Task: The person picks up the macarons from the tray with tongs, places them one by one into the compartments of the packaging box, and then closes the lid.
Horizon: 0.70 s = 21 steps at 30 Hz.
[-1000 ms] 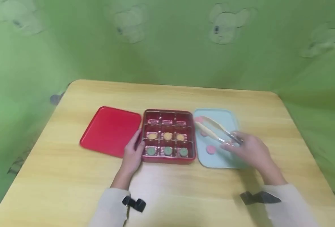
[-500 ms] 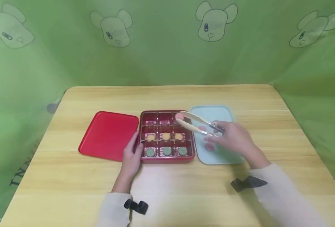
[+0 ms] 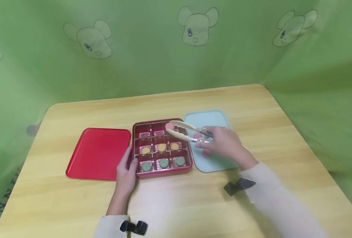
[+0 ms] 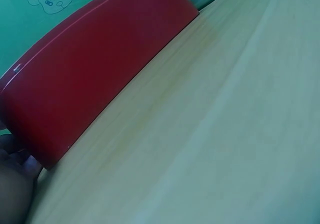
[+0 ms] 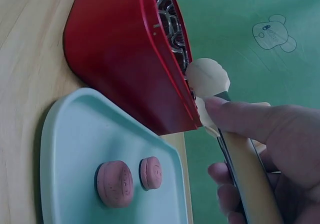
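Note:
My right hand (image 3: 223,143) grips tongs (image 3: 183,125) with cream tips and a metal-and-black handle. Between the tips is a pink macaron (image 3: 169,126), over the back right compartment of the red box (image 3: 164,173). The right wrist view shows the tips at the box rim, the macaron hidden there. My left hand (image 3: 126,177) holds the box by its left side, thumb at the front corner. In the box's clear divided insert, three yellow macarons (image 3: 161,147) fill the middle row and three green macarons (image 3: 164,163) the front row. Back left and back middle compartments hold none.
A red lid (image 3: 98,153) lies left of the box. On the right is a light blue tray (image 3: 205,115) with two pink macarons (image 5: 115,184), partly under my right hand in the head view. A green curtain (image 3: 149,66) hangs behind the wooden table (image 3: 176,205).
The tongs have carried the pink macaron left from above the blue tray to above the box's back right compartment. My left hand stays on the box. The head view has turned right.

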Each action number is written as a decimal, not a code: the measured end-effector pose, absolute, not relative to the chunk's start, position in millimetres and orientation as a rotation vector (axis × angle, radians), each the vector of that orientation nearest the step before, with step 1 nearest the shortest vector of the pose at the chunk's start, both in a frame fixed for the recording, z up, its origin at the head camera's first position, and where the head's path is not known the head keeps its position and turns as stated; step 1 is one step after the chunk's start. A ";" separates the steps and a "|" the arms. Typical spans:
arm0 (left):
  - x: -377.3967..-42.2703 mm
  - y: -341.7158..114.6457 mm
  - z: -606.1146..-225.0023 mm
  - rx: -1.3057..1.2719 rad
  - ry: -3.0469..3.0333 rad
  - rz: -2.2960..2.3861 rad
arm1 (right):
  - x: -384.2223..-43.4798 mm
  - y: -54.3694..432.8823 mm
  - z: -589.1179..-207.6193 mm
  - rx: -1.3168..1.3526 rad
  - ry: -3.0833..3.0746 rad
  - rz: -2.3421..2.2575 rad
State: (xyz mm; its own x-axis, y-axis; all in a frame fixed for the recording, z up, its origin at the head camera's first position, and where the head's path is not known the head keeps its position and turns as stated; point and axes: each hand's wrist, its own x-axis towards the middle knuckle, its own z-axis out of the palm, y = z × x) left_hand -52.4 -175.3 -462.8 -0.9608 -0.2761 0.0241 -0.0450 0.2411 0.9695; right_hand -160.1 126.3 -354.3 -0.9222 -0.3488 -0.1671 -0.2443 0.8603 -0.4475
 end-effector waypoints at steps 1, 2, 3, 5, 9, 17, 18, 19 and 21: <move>-50.4 -176.8 -464.2 0.318 -2.301 -1.793 | -161.7 123.1 -354.5 -0.468 2.791 -0.616; -49.1 -177.7 -465.6 0.332 -2.288 -1.788 | -163.4 121.1 -355.3 -0.480 2.788 -0.611; -47.9 -178.1 -467.2 0.340 -2.269 -1.790 | -165.0 119.8 -356.2 -0.492 2.790 -0.605; -47.0 -180.2 -470.7 0.335 -2.242 -1.797 | -168.1 117.2 -358.6 -0.511 2.800 -0.590; -43.4 -181.5 -476.2 0.328 -2.243 -1.787 | -169.2 117.4 -364.9 -0.533 2.808 -0.566; -64.0 -171.8 -480.6 0.277 -2.248 -1.762 | -174.0 143.1 -372.4 -0.482 2.860 -0.614; -69.4 -168.9 -482.0 0.247 -2.263 -1.761 | -171.1 150.6 -373.5 -0.441 2.865 -0.626; -74.5 -165.1 -483.3 0.202 -2.279 -1.773 | -167.0 159.8 -374.5 -0.396 2.877 -0.631; -80.8 -156.5 -486.7 0.136 -2.319 -1.804 | -156.3 180.0 -377.7 -0.324 2.890 -0.641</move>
State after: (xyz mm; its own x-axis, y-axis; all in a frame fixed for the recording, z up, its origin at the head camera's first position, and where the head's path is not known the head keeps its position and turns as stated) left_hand -80.8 -156.5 -486.7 -0.9758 -0.1940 0.1010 0.0501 0.2513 0.9666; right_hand -156.3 180.0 -377.7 -0.9631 -0.2450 -0.1115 -0.1748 0.8844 -0.4328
